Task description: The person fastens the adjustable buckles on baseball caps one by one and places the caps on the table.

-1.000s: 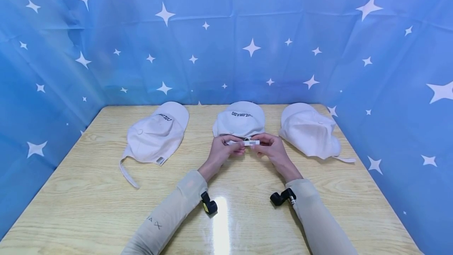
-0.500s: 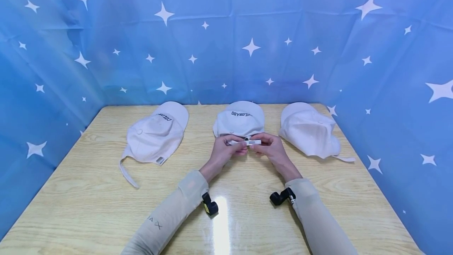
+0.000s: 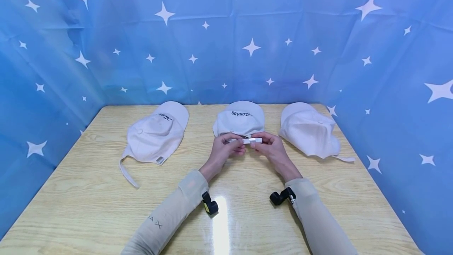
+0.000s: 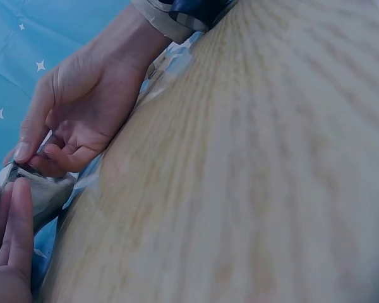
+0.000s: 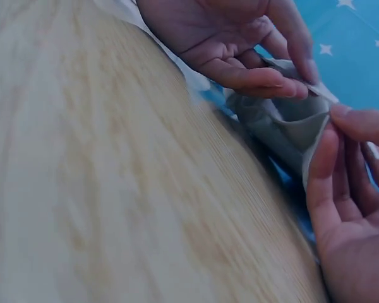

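In the middle of the head view lies a white baseball cap [image 3: 238, 119] lettered COLORADO, its visor away from me. My left hand [image 3: 223, 152] and right hand [image 3: 274, 152] meet at its near edge. Both pinch the cap's back strap [image 3: 255, 140] between thumb and fingers, and a shiny piece shows on it between the hands. The right wrist view looks into the hollow grey-white cap [image 5: 290, 123] beneath the fingertips. In the left wrist view the fingers of both hands partly hide the cap [image 4: 47, 192].
Another white cap [image 3: 153, 133] lies to the left, its loose strap [image 3: 128, 174] trailing toward me and a buckle [image 3: 160, 160] at its edge. A third white cap [image 3: 308, 131] lies to the right, strap unfastened. A blue starred curtain [image 3: 226, 62] hangs behind the wooden table [image 3: 88, 211].
The strap between my fingers has shifted slightly right and tilted, with its end sticking out a little further by the right hand. Both hands hardly move; the caps stay put.
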A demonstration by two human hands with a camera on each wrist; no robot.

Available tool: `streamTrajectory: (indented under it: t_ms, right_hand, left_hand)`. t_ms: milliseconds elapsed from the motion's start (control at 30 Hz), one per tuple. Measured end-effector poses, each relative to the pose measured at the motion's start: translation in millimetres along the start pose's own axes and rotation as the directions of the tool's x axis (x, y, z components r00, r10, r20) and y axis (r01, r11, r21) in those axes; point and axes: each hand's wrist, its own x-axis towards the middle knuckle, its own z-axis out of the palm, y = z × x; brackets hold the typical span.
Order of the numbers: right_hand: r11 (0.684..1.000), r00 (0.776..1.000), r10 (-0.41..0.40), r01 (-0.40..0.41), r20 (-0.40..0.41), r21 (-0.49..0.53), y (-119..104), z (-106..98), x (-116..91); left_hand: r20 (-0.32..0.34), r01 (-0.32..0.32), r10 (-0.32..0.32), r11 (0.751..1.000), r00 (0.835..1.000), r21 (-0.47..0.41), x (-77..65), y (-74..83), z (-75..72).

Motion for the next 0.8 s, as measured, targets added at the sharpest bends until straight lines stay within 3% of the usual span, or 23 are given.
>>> streamTrajectory:
  t_ms: [367,800]
  right_hand:
    - [0.973,0.999,0.035,-0.038,0.015,0.227,-0.6,4.1,-0.3]
    - [0.986,1.0,0.017,-0.021,0.023,0.163,2.1,4.1,-0.7]
  left_hand:
    - [0.009,0.04,-0.039,0.998,0.999,-0.046,0.5,0.1,0.1]
    - [0.063,0.044,-0.041,0.998,0.997,-0.041,0.0,-2.7,0.7]
